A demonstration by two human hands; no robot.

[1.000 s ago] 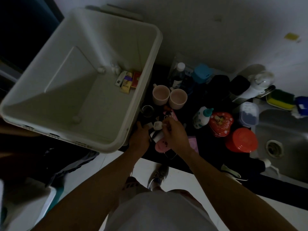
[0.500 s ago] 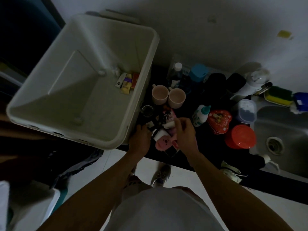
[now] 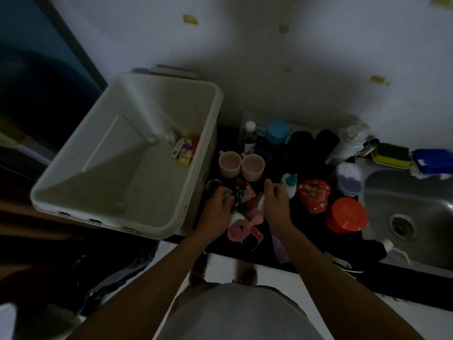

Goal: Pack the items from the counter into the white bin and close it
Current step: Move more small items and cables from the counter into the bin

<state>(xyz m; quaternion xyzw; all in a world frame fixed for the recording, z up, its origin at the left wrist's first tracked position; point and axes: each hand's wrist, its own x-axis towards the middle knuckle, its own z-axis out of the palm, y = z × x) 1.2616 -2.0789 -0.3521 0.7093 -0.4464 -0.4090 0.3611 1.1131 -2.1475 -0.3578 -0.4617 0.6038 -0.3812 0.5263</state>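
Both your hands work over the clutter near the front edge of the bench, close together but not touching. Your left hand [image 3: 217,212] has its fingers curled around a small green thing [image 3: 226,196]. Your right hand [image 3: 275,207] is curled too, with a small white thing [image 3: 261,204] held against the palm. It is too dim to tell what either one is.

Just below and between your hands lies a pink brush [image 3: 239,228] with a bunny face. A purple strip [image 3: 279,249] lies beside your right wrist at the front edge. To the right of your right hand stand a white bottle with a teal cap [image 3: 289,186], a red heart tin [image 3: 312,196] and a red round tub [image 3: 345,214]. The sink [image 3: 416,192] takes up the right end.

Farther in, two pink mugs [image 3: 230,163] stand side by side, touching or nearly so. A clear lidded box [image 3: 348,177] sits behind the heart tin.

The white bin [image 3: 127,217] stands open at the left end of the bench, its right wall just beside your left hand. A few small packets [image 3: 183,152] lie in its far right corner.

Along the back edge stand a white-capped bottle [image 3: 250,136], a blue-lidded jar [image 3: 277,131], a white jug [image 3: 350,141] and a yellow-green sponge [image 3: 391,155].
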